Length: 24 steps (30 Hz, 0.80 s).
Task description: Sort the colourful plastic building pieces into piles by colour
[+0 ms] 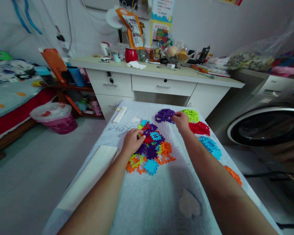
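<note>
A mixed pile of purple, blue, red, yellow-green and orange plastic interlocking pieces (152, 151) lies mid-table. My left hand (132, 142) rests at its left edge, thumb and fingers apart over the pieces. At the far side is a heap of purple interlocking pieces (163, 115). My right hand (181, 121) reaches to its right edge, fingertips pinched on a purple piece (172, 118) mostly hidden by them. Down the right side lie single-colour heaps: yellow-green pieces (191, 115), red pieces (199, 128), blue pieces (210, 147) and orange pieces (233, 175).
The cloth-covered table (161, 202) carries a long white box (90, 176) and a small white box (120, 115) along its left side. Beyond stands a white desk (159, 84) crowded with household items. A washing machine (264, 104) is right; a pink bin (57, 120) stands left.
</note>
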Tool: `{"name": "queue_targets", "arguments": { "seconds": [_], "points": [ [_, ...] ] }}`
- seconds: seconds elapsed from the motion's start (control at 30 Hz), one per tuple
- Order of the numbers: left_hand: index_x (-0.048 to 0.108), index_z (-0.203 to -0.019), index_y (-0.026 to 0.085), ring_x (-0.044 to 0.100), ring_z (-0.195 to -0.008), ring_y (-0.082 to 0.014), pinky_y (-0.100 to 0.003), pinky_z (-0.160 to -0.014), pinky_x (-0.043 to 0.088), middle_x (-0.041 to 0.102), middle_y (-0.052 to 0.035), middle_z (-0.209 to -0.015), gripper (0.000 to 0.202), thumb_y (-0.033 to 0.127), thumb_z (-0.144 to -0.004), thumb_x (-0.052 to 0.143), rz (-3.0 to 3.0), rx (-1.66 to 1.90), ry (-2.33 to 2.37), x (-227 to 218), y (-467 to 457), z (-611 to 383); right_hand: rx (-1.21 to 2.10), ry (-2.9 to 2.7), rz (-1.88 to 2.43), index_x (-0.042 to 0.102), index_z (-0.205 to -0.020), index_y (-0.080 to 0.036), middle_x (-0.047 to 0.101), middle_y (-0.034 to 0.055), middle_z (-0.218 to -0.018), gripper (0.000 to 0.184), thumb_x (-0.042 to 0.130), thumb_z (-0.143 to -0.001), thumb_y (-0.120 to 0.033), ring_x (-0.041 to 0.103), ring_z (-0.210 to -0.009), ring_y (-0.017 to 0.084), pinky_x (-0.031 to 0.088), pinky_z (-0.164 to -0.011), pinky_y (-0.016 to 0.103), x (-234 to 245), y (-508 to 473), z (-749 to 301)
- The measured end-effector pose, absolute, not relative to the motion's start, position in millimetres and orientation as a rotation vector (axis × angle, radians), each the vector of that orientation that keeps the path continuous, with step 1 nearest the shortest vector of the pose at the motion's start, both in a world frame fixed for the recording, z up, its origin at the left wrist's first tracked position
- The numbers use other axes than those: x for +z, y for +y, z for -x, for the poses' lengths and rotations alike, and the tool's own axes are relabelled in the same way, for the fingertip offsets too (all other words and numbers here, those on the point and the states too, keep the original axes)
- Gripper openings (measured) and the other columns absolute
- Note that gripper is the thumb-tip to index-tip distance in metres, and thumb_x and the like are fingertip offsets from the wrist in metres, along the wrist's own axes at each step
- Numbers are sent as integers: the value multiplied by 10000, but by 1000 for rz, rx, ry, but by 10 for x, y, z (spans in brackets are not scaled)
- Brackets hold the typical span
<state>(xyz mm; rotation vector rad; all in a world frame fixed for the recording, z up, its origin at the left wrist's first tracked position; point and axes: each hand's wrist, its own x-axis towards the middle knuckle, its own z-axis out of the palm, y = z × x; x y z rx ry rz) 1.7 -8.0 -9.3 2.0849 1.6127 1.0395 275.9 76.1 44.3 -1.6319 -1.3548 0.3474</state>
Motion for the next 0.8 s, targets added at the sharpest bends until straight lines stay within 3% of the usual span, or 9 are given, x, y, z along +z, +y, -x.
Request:
{"name": "queue_targets", "arguments": {
  "seconds": [0.17, 0.33, 0.53, 0.8],
  "points": [
    [669, -908, 251, 626, -1025, -242, -421, -973, 462, 701, -39, -1052, 148, 334, -800, 612, -2077, 1063, 1626, -113, -69, -14, 176, -1307, 1743, 687, -883, -154, 720, 92, -903, 228, 543, -706, -158, 643, -875, 236, 477, -891, 360, 512, 1069, -2666],
    [673, -896, 253, 624, -1033, -257, -439, -968, 461, 701, -45, -1055, 137, 327, -794, 620, -2060, 1055, 1629, -94, -73, -24, 98, -1371, 1721, 688, -986, -157, 712, 92, -939, 300, 495, -756, -156, 627, -891, 223, 448, -909, 338, 536, 1276, -2580],
    [681, -919, 246, 620, -1045, -256, -442, -976, 458, 698, -52, -1082, 159, 332, -807, 611, -2044, 1032, 1624, -84, -76, -18, 81, -1567, 1786, 708, -986, -151, 711, 104, -956, 345, 467, -741, -114, 610, -921, 229, 419, -936, 348, 374, 1329, -2569],
    [682, -945, 238, 613, -1075, -259, -442, -999, 461, 669, -64, -1119, 179, 318, -797, 621, -2012, 1061, 1637, -77, -69, -30, -15, -1738, 1742, 725, -1041, -136, 681, 130, -1198, 399, 466, -742, -81, 584, -1102, 246, 372, -1019, 381, 297, 1172, -2610]
  ]
}}
